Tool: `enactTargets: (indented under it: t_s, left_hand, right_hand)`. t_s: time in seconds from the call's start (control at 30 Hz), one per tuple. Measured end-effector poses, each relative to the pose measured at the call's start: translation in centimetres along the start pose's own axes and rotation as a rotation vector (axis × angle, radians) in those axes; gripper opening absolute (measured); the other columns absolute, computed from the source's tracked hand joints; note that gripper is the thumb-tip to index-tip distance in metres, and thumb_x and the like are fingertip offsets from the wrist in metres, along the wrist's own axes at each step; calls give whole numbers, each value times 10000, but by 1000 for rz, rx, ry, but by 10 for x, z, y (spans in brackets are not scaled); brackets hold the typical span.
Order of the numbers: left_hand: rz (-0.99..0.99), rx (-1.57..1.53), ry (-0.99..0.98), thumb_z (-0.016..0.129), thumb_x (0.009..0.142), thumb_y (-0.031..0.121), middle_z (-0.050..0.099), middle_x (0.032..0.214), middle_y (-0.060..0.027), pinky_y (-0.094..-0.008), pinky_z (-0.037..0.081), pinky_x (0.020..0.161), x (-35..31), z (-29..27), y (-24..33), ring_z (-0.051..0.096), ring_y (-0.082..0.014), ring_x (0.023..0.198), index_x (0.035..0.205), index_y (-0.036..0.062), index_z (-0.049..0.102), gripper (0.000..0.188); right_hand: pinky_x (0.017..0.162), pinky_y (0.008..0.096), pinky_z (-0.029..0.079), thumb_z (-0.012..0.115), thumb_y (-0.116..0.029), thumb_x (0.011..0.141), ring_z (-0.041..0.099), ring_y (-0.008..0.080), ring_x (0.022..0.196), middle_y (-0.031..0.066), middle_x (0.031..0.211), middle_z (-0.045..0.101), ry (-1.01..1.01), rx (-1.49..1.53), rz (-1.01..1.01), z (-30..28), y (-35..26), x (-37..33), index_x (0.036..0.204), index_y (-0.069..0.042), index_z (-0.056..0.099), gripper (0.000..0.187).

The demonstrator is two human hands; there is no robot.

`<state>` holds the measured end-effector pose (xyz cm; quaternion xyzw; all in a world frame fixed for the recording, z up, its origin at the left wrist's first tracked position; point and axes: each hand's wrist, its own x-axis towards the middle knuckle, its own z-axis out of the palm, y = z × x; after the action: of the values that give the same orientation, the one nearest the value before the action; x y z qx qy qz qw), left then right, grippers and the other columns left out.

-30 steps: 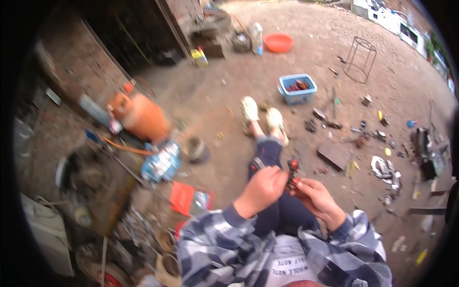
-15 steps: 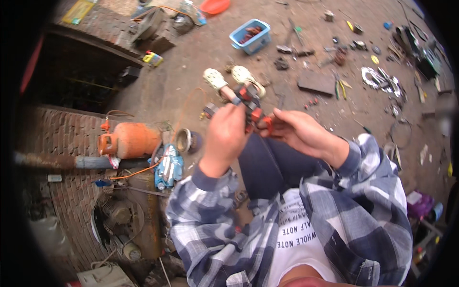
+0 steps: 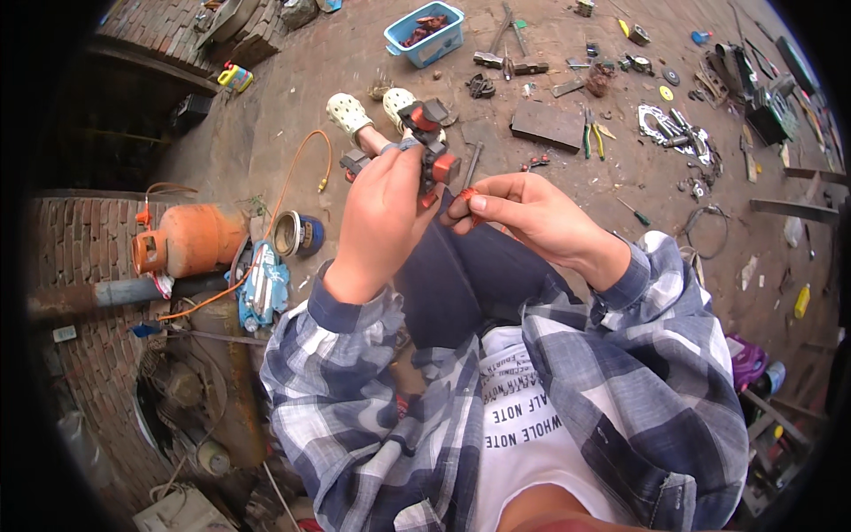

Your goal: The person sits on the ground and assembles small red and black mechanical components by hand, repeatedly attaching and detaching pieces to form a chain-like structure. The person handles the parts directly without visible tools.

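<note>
My left hand point(image 3: 377, 213) is wrapped around a dark grey part with several red-faced blocks point(image 3: 436, 164) that stick out past my fingers on both sides. What kind of part it is I cannot make out. Close on its right, my right hand point(image 3: 545, 217) pinches a small orange-red piece point(image 3: 467, 195) between thumb and fingers. That piece is beside the dark part; whether the two touch is hidden by my fingers. Both hands are held above my knees, in front of the cream clogs point(image 3: 348, 113).
A blue basket point(image 3: 441, 49), hammers point(image 3: 492, 60), a dark rectangular block point(image 3: 548, 126), pliers point(image 3: 588, 133) and a screwdriver point(image 3: 633, 211) lie on the ground ahead and right. On the left are an orange gas cylinder point(image 3: 199, 239), its hose point(image 3: 297, 146) and a round tub point(image 3: 306, 235).
The view has shifted, so the surroundings sit further left and higher. My right fingers, spread loosely before, have now closed in a pinch on the small orange-red piece. My left hand keeps its hold.
</note>
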<state>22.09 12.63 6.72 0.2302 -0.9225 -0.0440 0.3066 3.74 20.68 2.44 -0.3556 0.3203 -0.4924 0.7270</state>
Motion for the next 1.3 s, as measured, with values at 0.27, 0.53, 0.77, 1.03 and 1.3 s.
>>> enactTargets:
  t_s: [0.27,0.53,0.77,1.03,1.3]
  left_hand:
    - [-655,-579,64,701,769,3,662,915,-116,-295,511,723,-28,15,25,664,-203,823,1074,-17,521,355]
    - [-1002,-1271,391,667,832,-5,670,921,-85,-227,470,811,-63,51,60,621,-107,874,1116,-37,506,328]
    - [-1122,-1241,486,680,825,11,673,920,-89,-235,476,813,-83,36,71,624,-115,866,1118,-41,510,343]
    - [-1076,-1384,634,670,806,-31,652,1051,-158,-227,467,803,-89,21,78,586,-98,868,1154,-39,487,393]
    - [-968,-1332,714,665,824,-19,633,1102,-167,-198,439,777,-85,16,78,521,-54,814,1154,-37,440,399]
  right_hand:
    - [939,322,455,586,-188,939,617,175,952,132,1068,654,-33,207,-111,-13,1,-7,1076,28,646,263]
    - [998,327,427,542,-164,965,615,187,1018,139,1166,623,204,471,-349,-4,24,4,1108,-11,624,225]
    - [926,340,455,524,-97,960,619,217,996,159,1082,657,235,-542,-573,13,27,2,1029,46,635,194]
    - [1059,384,315,584,-183,937,553,148,826,91,925,618,-56,344,-235,4,32,-8,934,-17,593,166]
    - [1100,429,270,648,-186,890,541,108,675,62,785,630,-97,431,-153,7,28,-17,894,-15,629,172]
